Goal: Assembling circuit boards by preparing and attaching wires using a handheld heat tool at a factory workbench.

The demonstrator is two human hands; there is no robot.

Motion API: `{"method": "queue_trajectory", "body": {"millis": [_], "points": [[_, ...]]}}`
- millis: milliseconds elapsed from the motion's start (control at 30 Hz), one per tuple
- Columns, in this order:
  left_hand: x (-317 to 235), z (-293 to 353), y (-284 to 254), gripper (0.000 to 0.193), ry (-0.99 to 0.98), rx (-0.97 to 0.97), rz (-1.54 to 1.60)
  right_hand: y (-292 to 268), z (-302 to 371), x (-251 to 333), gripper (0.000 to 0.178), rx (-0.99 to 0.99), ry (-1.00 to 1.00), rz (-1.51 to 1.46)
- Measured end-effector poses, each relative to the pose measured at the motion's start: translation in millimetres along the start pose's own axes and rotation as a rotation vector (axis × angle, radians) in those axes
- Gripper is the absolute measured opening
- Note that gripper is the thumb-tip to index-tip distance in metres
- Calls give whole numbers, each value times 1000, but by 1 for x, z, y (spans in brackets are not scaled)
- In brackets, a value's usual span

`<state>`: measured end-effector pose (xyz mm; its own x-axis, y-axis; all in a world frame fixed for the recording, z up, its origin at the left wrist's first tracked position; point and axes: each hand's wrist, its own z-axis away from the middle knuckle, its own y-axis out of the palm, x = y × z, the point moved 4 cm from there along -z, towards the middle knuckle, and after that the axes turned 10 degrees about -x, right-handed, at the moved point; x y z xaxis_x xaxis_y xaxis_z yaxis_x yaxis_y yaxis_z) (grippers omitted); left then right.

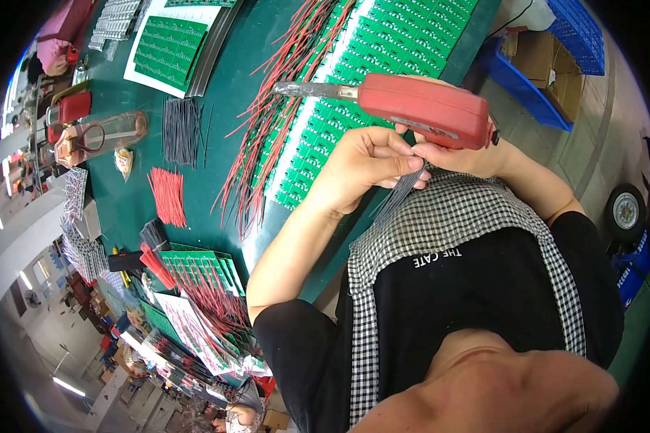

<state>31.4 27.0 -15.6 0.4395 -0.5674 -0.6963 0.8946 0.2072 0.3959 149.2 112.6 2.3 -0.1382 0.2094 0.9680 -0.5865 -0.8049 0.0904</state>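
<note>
My left hand is closed in front of my apron, its thumb and fingers pinching a bundle of thin black wires that hangs toward my lap. Close beside it, my right hand is closed round a red soldering gun, whose body hides most of the grip. The gun's metal tip points left over the table. My right thumb is near the upper ends of the wires. Under the gun lie rows of green circuit boards, with loose red and black wires along their left edge.
On the green table lie black wires, red wires, a green board panel and a clear bottle. Wired boards stand nearer on the left. A blue crate with cardboard stands on the floor at right.
</note>
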Motion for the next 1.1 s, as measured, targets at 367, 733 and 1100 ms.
{"method": "queue_trajectory", "body": {"millis": [367, 733, 1100], "points": [[-1, 5, 10, 14, 156, -16, 36, -3, -6, 11, 57, 92, -436, -42], [-8, 9, 4, 12, 40, 46, 133, -46, -5, 11, 51, -27, -867, 398], [-5, 74, -56, 14, 413, -423, -260, -21, 33, 21, 55, -223, -626, 594]]}}
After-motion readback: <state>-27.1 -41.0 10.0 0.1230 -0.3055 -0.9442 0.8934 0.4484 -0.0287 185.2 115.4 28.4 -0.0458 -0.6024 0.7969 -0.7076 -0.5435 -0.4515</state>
